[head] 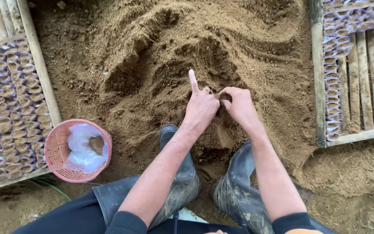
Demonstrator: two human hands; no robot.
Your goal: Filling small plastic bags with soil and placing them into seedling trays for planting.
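My left hand (201, 106) and my right hand (238, 105) meet over a big heap of loose brown soil (169, 56), just beyond my black rubber boots (182, 173). The left index finger points straight up; its other fingers curl against the right hand. Both hands pinch something small between them, most likely a thin clear bag, but it is mostly hidden by the fingers. Soil clings to both hands.
A pink plastic basket (61, 151) holding clear bags stands at my left. Beside it lies a wooden tray (44, 82) packed with several soil-filled small bags. Another wooden slatted tray (319, 86) at the right holds rows of filled bags along its left and top.
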